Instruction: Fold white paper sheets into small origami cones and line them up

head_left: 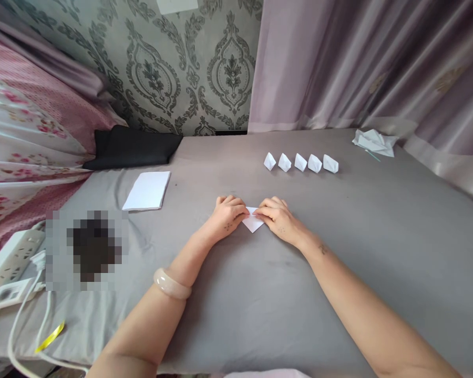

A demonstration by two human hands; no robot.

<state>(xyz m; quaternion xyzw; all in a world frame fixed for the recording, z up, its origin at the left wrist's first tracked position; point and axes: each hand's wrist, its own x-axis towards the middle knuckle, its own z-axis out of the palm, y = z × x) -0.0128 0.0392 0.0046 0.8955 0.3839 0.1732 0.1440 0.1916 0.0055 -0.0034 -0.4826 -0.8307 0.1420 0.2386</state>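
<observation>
A small folded piece of white paper [253,224] lies on the grey cloth, one corner pointing toward me. My left hand [229,212] grips its left side, fingers closed and thumb on the paper. On the opposite side my right hand [276,215] pinches the paper in the same way. The fingers of both hands cover its upper left and right parts. Beyond my right hand several small folded white paper shapes [300,162] stand in a row.
A stack of white paper sheets [147,191] lies at left, before a folded black cloth [134,147]. Crumpled white paper [374,142] sits at far right beside a thin stick [372,155]. A power strip [11,260] with cables and a yellow strip [50,337] are at lower left.
</observation>
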